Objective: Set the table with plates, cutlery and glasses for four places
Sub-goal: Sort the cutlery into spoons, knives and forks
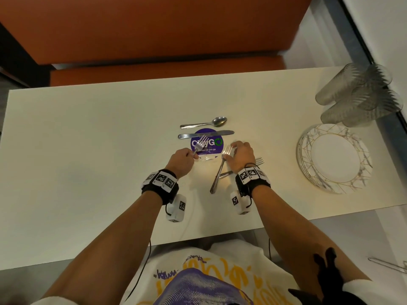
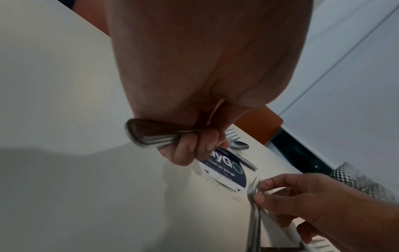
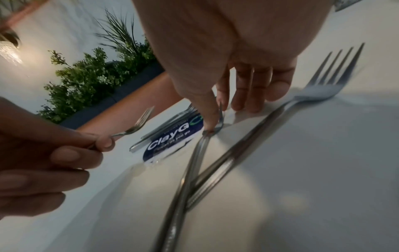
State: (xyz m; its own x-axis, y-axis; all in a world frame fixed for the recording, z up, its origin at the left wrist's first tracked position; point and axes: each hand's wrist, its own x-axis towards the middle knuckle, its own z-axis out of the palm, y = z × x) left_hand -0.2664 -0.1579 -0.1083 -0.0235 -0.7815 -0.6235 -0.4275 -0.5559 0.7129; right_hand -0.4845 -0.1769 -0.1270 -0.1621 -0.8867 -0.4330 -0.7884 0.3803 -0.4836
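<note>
My left hand (image 1: 187, 156) grips a fork (image 1: 200, 145) by its handle and holds its tines over the purple round sticker (image 1: 207, 143); the handle end (image 2: 149, 134) sticks out of my fist. With thumb and forefinger, my right hand (image 1: 232, 151) pinches the neck of a second fork (image 3: 200, 153), whose handle (image 1: 214, 183) still rests on the table. A third fork (image 3: 319, 88) lies flat under my right palm, crossing it. Beyond the sticker lie a spoon (image 1: 207, 123) and a knife (image 1: 204, 134), side by side.
A stack of marble-patterned plates (image 1: 334, 157) sits at the right of the white table (image 1: 88, 139), with ribbed glasses (image 1: 356, 95) behind it at the far right corner. An orange bench (image 1: 154, 29) runs along the far side. More cutlery (image 1: 387, 265) shows at the lower right.
</note>
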